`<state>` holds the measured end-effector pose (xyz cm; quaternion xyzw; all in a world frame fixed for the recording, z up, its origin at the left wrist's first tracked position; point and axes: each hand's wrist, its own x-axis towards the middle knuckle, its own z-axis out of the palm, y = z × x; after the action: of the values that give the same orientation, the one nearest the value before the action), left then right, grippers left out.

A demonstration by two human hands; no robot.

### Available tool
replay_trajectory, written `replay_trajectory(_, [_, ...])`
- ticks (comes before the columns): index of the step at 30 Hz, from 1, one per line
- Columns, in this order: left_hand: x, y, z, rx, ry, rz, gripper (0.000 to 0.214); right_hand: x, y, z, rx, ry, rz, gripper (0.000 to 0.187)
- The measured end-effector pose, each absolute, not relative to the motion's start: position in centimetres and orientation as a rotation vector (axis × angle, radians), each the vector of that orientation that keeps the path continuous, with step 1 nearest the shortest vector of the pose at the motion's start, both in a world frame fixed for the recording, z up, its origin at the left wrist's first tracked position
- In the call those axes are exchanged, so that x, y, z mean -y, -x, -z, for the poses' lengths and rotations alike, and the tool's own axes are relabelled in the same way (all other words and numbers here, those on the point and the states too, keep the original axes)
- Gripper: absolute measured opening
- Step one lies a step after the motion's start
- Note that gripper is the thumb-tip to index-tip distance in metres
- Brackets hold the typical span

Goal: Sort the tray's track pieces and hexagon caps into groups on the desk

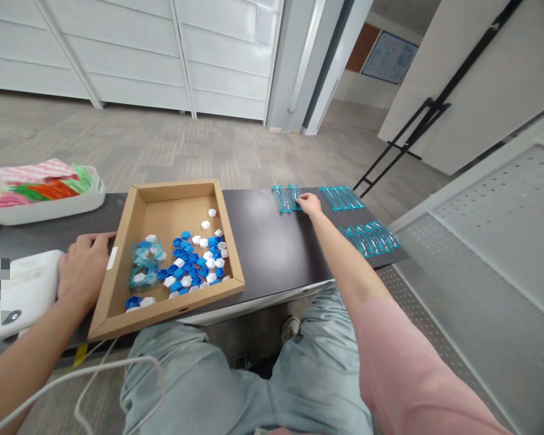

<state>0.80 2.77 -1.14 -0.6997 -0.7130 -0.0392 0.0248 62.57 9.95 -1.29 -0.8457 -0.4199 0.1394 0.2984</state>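
Right hand [309, 204] is out at 1 o'clock on the table [263, 241], fingers closing on the clear strips [286, 198]; looks like the pickup step. Left hand [82, 269] rests flat, fingers apart, at the box [118, 266] edge. Next needs a clean pinch and lift.

Right hand [308, 204] stretched far forward, fingers down; left hand [82, 269] resting flat, palm down.

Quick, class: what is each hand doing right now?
Left hand: open, resting flat beside shallow cardboard tray.
Right hand: fingertips on clear blue plastic strips; grip cannot be told.

Pink sleeve [417, 368], pale blue jeans [236, 386], bare forearms.
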Motion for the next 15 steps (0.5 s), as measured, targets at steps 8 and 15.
replay_trajectory(8, [-2.7, -0.9, 0.6, 2.232, 2.176, 0.077, 0.077, -9.4, -61.8, 2.5, 1.241, 2.284, -0.253, 0.024])
replay_trajectory(15, [-2.7, -1.0, 0.7, 2.219, 2.155, 0.070, 0.070, -9.3, -61.6, 2.7, 1.270, 2.323, -0.199, 0.019])
